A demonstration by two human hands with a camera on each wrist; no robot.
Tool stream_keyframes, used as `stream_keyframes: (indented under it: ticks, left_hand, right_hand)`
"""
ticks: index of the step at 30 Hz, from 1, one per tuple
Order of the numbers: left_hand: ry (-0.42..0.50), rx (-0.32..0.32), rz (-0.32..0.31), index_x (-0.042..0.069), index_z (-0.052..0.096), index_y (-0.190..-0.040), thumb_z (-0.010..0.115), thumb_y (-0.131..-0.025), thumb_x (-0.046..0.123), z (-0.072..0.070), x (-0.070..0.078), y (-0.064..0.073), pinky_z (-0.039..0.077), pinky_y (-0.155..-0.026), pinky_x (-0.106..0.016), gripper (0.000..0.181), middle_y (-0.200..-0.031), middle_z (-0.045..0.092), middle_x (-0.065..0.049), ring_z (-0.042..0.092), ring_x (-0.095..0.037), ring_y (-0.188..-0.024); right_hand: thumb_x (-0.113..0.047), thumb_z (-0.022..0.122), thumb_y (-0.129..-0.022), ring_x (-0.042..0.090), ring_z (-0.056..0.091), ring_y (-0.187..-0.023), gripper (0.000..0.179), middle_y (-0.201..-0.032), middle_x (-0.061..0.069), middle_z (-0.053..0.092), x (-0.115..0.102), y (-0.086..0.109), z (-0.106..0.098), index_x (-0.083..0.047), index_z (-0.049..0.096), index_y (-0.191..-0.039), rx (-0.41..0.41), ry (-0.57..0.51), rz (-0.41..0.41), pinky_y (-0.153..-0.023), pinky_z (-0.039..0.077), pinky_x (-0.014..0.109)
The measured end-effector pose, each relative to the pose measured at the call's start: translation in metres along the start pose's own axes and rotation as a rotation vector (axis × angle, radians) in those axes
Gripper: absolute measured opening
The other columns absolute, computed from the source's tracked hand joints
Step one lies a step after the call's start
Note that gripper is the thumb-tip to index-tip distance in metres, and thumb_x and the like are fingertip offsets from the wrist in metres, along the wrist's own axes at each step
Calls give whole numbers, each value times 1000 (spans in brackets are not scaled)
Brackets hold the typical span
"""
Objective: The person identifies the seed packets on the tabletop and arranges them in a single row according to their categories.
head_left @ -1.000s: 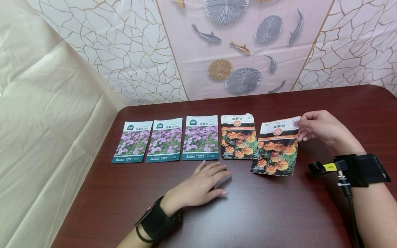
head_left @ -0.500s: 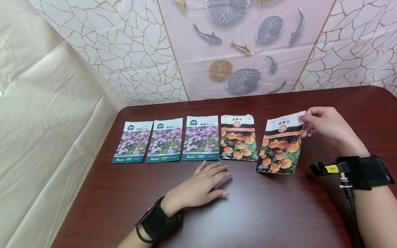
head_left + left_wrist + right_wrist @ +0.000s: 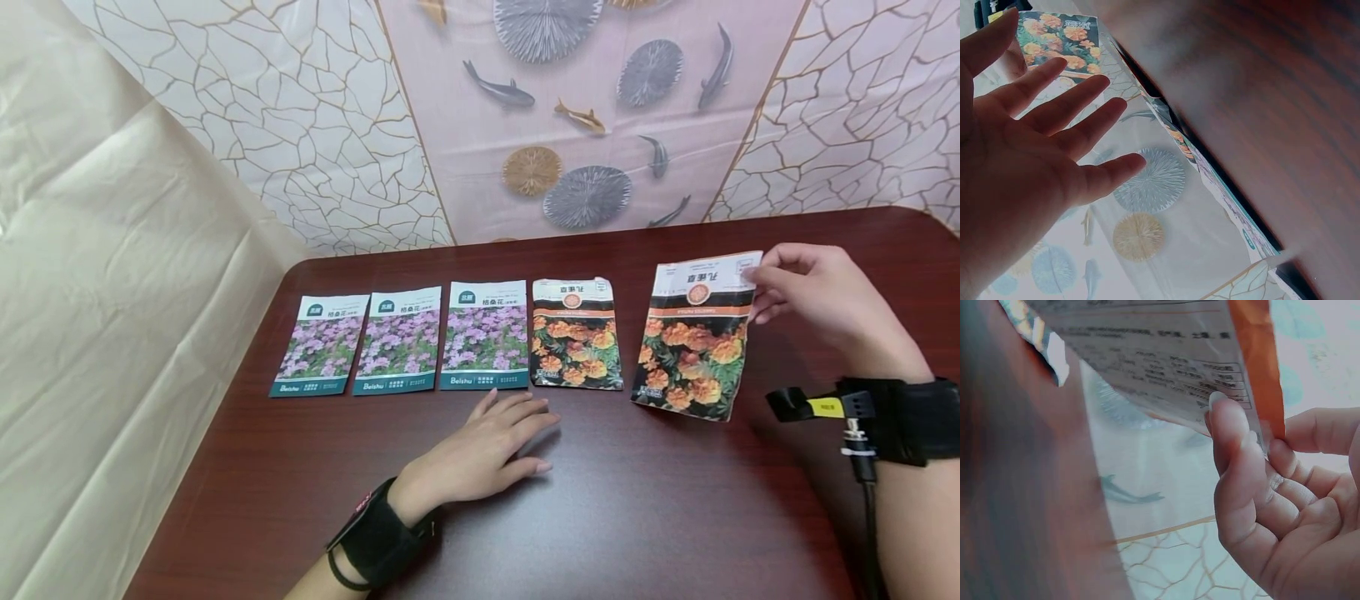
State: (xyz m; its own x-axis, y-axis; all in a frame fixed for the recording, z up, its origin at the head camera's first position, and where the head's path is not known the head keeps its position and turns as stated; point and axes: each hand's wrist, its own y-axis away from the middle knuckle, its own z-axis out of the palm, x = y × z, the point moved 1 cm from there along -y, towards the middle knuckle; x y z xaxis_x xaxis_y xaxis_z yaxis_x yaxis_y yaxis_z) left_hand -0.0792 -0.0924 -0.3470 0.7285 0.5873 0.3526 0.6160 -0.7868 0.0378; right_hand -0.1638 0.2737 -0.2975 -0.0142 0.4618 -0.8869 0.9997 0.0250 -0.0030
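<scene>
Orange marigolds on black fill the front of a seed packet (image 3: 692, 342), tilted up at the right of the table. My right hand (image 3: 832, 300) pinches its upper right corner between thumb and fingers; the right wrist view shows the packet's printed back (image 3: 1166, 356) above the curled fingertips. A second marigold seed packet (image 3: 574, 337) lies flat to its left. Beyond that lie three seed packets with purple flowers in a row: one near the middle (image 3: 486, 337), another (image 3: 397, 340), and the leftmost (image 3: 321, 346). My left hand (image 3: 480, 450), fingers spread, is just below the row.
The dark red-brown table (image 3: 637, 517) has a rounded far edge. A patterned cloth backdrop (image 3: 585, 125) stands behind it, and a cream cloth (image 3: 135, 292) hangs along the left side. A cable (image 3: 868, 517) runs down from the right wrist strap.
My right hand has carried the held marigold packet rightward and slightly away, off the flat marigold packet it overlapped. The left hand has stayed put.
</scene>
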Motion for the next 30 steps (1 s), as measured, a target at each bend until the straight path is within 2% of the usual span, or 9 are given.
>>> stream_keyframes:
  ticks: [6, 10, 15, 20, 27, 30]
  left_hand:
    - [34, 41, -25, 10, 42, -137, 50, -94, 36, -1, 1, 0, 16, -106, -54, 51, -141, 38, -9, 29, -21, -132]
    - [61, 91, -42, 7, 41, -136, 49, -94, 37, -1, 1, -1, 18, -106, -52, 52, -138, 41, -11, 33, -22, -130]
    - [84, 162, -59, 6, 42, -135, 46, -95, 40, -2, 1, -2, 27, -104, -45, 54, -133, 47, -10, 40, -21, -124]
    - [141, 184, -94, 6, 40, -137, 43, -95, 41, -4, 2, -2, 34, -101, -40, 55, -132, 48, -9, 44, -20, -122]
    - [293, 188, -118, 6, 36, -139, 45, -95, 39, -8, 4, -2, 37, -99, -35, 55, -132, 49, -7, 45, -18, -121]
    - [392, 194, -129, 7, 37, -139, 47, -95, 36, -10, 5, -1, 39, -97, -33, 53, -128, 52, -6, 49, -15, -117]
  right_hand:
    - [-21, 55, -93, 17, 61, -55, 26, -66, 0, 60, -15, 9, 0, 1, 57, -80, 66, -9, -51, -51, 51, 30]
    - [-21, 57, -92, 19, 59, -54, 26, -64, 3, 58, -25, 14, 7, 2, 57, -80, 44, -33, -97, -51, 50, 30]
    - [-18, 54, -93, 22, 59, -57, 25, -66, 7, 58, -35, 21, 21, 5, 54, -83, -51, -78, -161, -54, 50, 31]
    - [-14, 53, -94, 22, 60, -60, 19, -66, 9, 59, -41, 24, 33, 3, 53, -85, -152, -135, -215, -56, 50, 31]
    - [0, 50, -92, 19, 60, -60, 9, -70, 9, 61, -45, 24, 49, 4, 53, -84, -341, -443, -286, -54, 50, 29]
    - [2, 49, -92, 19, 60, -62, 9, -75, 10, 63, -46, 24, 56, 4, 54, -85, -377, -494, -304, -56, 50, 29]
